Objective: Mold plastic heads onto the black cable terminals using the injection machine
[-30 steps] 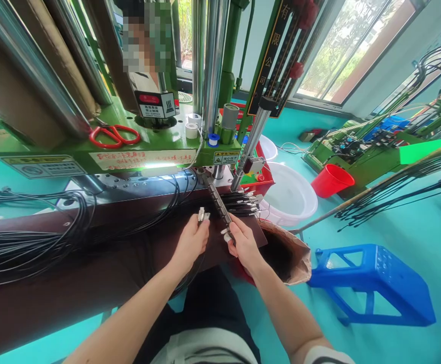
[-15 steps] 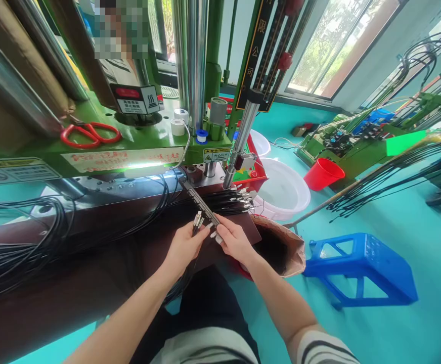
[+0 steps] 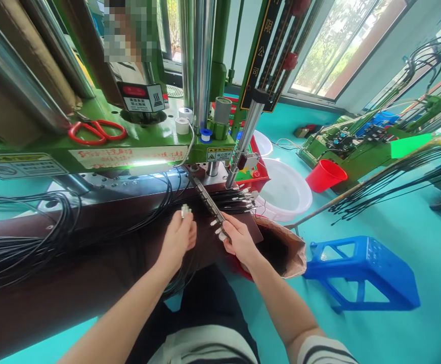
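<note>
My left hand (image 3: 178, 235) is closed round a bunch of black cables, whose pale connector ends (image 3: 184, 210) stick up above the thumb. In my right hand (image 3: 239, 237) is the near end of a long metal mold bar (image 3: 209, 202), which slants away toward the green press. Small white connectors (image 3: 220, 232) sit along the bar beside my right fingers. The bar's far end rests by the steel plate of the press. Behind it lies a pile of black cables with connector ends (image 3: 239, 199) on the brown work surface.
Coiled black cables (image 3: 27, 247) lie at the left. Red scissors (image 3: 97, 132) and white tape rolls (image 3: 182, 125) rest on the green press (image 3: 144, 136). To the right are a paper sack (image 3: 296, 253), a white tub (image 3: 287, 189) and a blue stool (image 3: 372, 273). Another person stands behind the press.
My left hand has moved left, away from the bar, with the cable ends in its grip. My right hand still holds the bar, shifted slightly right in view.
</note>
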Demonstrator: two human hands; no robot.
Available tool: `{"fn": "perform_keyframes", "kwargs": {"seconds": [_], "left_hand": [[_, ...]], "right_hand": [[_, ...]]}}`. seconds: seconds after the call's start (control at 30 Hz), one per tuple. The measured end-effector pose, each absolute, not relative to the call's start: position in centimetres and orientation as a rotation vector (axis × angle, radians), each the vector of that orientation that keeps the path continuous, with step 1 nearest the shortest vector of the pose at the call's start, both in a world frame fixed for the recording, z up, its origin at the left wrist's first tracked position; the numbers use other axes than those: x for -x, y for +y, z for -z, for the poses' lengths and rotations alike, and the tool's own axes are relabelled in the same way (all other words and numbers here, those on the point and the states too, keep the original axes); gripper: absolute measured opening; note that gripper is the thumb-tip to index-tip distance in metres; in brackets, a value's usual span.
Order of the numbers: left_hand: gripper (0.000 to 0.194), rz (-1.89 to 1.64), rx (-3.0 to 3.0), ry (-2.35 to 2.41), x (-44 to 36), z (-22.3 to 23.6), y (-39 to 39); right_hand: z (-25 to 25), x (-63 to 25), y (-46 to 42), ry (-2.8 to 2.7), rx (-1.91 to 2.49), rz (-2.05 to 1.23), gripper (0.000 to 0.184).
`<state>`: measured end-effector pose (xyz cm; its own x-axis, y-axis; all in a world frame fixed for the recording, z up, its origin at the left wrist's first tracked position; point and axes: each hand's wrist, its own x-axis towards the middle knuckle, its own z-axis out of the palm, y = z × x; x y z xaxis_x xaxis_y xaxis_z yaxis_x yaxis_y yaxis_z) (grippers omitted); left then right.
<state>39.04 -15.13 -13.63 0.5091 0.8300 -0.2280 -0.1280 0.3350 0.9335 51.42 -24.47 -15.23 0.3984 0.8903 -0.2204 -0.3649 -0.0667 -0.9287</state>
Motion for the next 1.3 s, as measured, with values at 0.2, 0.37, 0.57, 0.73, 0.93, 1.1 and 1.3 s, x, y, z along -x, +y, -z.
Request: {"fn": "perform_keyframes", "kwargs": {"seconds": [0.2, 0.37, 0.57, 0.73, 0.93, 1.1, 1.3], "left_hand": [[0.031, -0.571, -1.225, 0.847, -39.6, 15.1, -15.4], [0.034, -0.532, -1.095, 0.873, -39.4, 14.5, -15.4], [0.032, -0.547, -1.05, 0.855, -39.4, 14.3, -15.2], [0.031, -0.6, -1.07, 0.87, -39.3, 14.9, -15.4], [0.032, -0.693, -1.078, 0.844, -39.1, 15.0, -15.3], [0.029, -0.82, -0.988, 0.845, -38.5, 14.4, -14.4], [0.031, -0.583, -1.025, 0.807, -37.9, 14.6, -14.5]], "right_hand": [[15.4, -51.7, -24.7, -0.608, 1.24, -1.169, 0.054], [15.1, -51.9, -24.7, -0.636, 1.247, -1.225, 0.054], [14.7, -51.8, -24.8, -0.669, 1.288, -1.209, 0.054], [15.1, -51.2, -24.9, -0.773, 1.412, -1.112, 0.054], [15.0, -50.8, -24.8, -0.709, 1.398, -1.116, 0.054], [14.6, -51.1, -24.7, -0.571, 1.327, -1.132, 0.052], [14.5, -51.5, -24.8, -0.626, 1.32, -1.212, 0.052]]}}
